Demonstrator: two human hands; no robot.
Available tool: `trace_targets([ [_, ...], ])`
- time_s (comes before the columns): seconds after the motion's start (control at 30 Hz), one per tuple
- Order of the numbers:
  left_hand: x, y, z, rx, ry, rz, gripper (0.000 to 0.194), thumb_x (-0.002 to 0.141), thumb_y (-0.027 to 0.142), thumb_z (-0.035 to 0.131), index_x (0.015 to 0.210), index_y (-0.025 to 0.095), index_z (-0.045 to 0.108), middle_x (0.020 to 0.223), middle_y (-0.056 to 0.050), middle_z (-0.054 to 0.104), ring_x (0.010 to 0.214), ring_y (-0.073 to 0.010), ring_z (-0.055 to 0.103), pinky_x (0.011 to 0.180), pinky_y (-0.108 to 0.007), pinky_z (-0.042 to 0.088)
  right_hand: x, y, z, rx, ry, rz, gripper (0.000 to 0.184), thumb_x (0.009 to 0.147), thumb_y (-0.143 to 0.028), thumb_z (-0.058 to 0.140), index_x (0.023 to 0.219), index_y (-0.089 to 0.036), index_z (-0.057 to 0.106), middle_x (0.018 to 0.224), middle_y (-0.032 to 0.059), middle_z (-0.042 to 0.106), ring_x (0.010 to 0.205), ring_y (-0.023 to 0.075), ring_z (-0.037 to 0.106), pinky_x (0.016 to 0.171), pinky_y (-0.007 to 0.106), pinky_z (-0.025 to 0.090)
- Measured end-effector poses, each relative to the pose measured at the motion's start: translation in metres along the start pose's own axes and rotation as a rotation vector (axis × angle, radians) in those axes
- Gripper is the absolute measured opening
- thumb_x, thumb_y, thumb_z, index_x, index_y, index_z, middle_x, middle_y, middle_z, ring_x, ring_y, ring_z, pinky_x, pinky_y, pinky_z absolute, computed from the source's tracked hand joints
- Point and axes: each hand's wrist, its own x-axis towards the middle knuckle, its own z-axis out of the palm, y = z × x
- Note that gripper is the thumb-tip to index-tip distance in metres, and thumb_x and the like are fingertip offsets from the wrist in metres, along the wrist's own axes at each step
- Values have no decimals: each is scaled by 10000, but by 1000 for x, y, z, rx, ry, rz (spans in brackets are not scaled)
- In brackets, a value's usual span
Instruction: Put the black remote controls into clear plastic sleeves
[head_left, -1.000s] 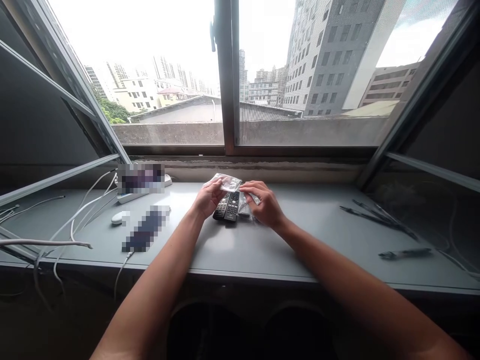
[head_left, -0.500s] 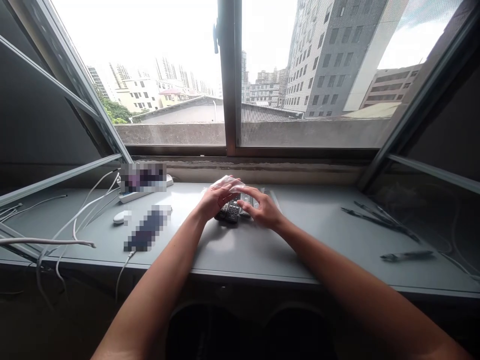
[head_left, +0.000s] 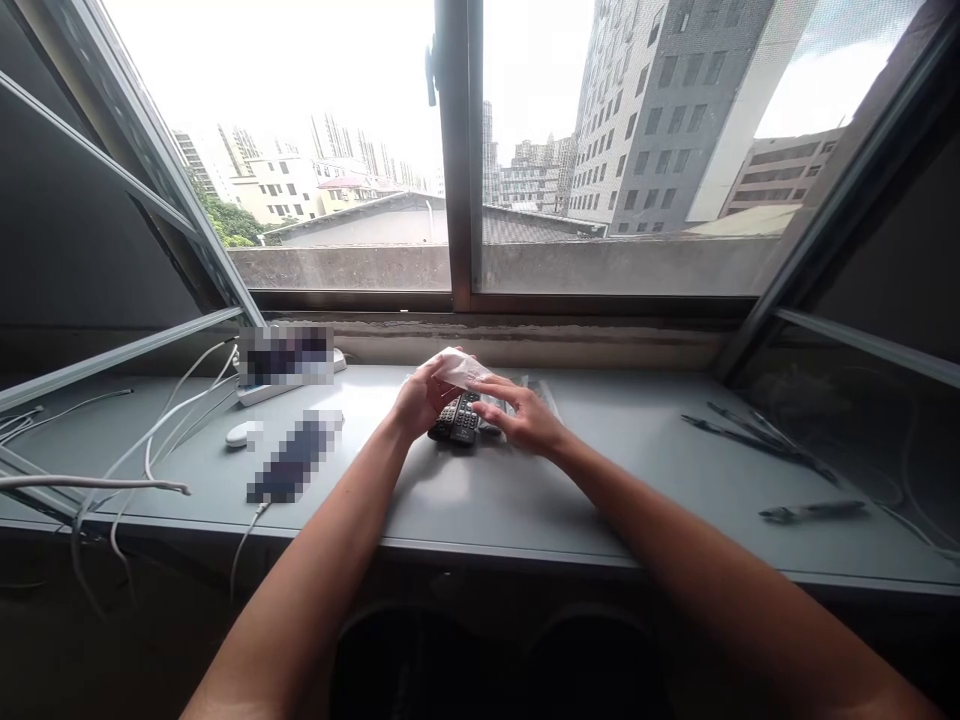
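Note:
Two black remote controls [head_left: 459, 420] lie side by side on the grey sill-top desk [head_left: 480, 490] in front of the window. My left hand [head_left: 418, 400] pinches a small clear plastic bag [head_left: 459, 368] and holds it up over the remotes. My right hand [head_left: 525, 415] rests beside the remotes with its fingers stretched toward the bag's lower edge and more clear plastic [head_left: 525, 392] lying under it. Whether the right fingers grip anything is hard to see.
At the left are a white power strip [head_left: 289, 372], white cables [head_left: 150, 440], a white mouse [head_left: 241, 433] and a blurred phone [head_left: 289, 462]. A pen [head_left: 814, 511] and dark thin tools [head_left: 757, 432] lie at the right. Open window frames flank both sides.
Both hands dropped lower over the remotes and the bag was folded smaller; my left hand now lifts the bag again while my right hand has flattened beside it.

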Motion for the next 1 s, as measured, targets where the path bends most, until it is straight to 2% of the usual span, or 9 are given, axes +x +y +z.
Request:
trace_targets([
  [0.1,-3,1,3,36,-54,-14,387,991,366,744,1327,178,769,1425,-153,735,1247,-304,732,1047,-403,603,0,-1,0,33,-30,9,515,1025,-424,710,1526,-306,681,1550,58,682,1458,324,622,1250,498,473],
  [0.2,-4,1,6,49,-107,-48,400,986,376,750,1339,190,770,1434,-151,731,1267,-315,721,1075,-432,588,0,-2,0,45,-49,19,575,1029,-424,706,1589,-330,617,1573,42,665,1464,323,618,1255,494,468],
  [0.27,-3,2,5,4,-69,-53,408,1011,424,712,1329,176,769,1419,-157,739,1265,-312,718,1063,-425,590,0,-2,-1,50,-51,24,567,1020,-430,720,1570,-316,643,1606,51,636,1505,331,581,1287,506,427],
  [0.33,0,2,1,-61,20,-23,406,1050,446,641,1322,172,765,1395,-151,752,1253,-294,718,1030,-398,598,0,-4,-2,63,-57,15,545,1012,-440,730,1535,-298,681,1630,58,611,1548,335,533,1316,513,384],
  [0.47,5,2,-5,-92,171,31,302,1066,337,593,1253,189,781,1344,-111,778,1196,-249,730,965,-344,600,-1,-7,-2,87,-62,28,603,1012,-467,727,1581,-289,636,1650,59,587,1559,336,521,1317,522,385],
  [0.67,6,-1,-5,-73,105,-13,272,1036,294,635,1227,181,793,1356,-126,775,1162,-263,743,963,-358,592,0,2,1,123,-70,69,715,978,-447,773,1646,-329,547,1592,32,645,1505,336,584,1295,542,426],
  [0.77,12,-1,-13,-128,222,65,252,1061,294,599,1170,184,797,1274,-120,803,1132,-251,756,950,-349,598,0,5,0,129,-97,84,696,978,-457,776,1631,-358,556,1585,5,650,1503,329,588,1305,548,407],
  [0.87,19,-1,-24,-188,377,178,248,1081,264,572,1133,167,794,1224,-117,816,1105,-224,767,939,-323,599,-1,1,-2,114,-130,124,653,993,-496,760,1605,-342,592,1546,16,686,1473,323,616,1293,529,414],
  [1.0,23,-1,-31,-231,480,203,293,1109,276,529,1114,143,790,1200,-132,819,1062,-217,783,923,-315,607,-1,-7,-3,115,-160,148,639,996,-515,754,1588,-321,615,1489,36,729,1416,333,658,1265,529,434],
])
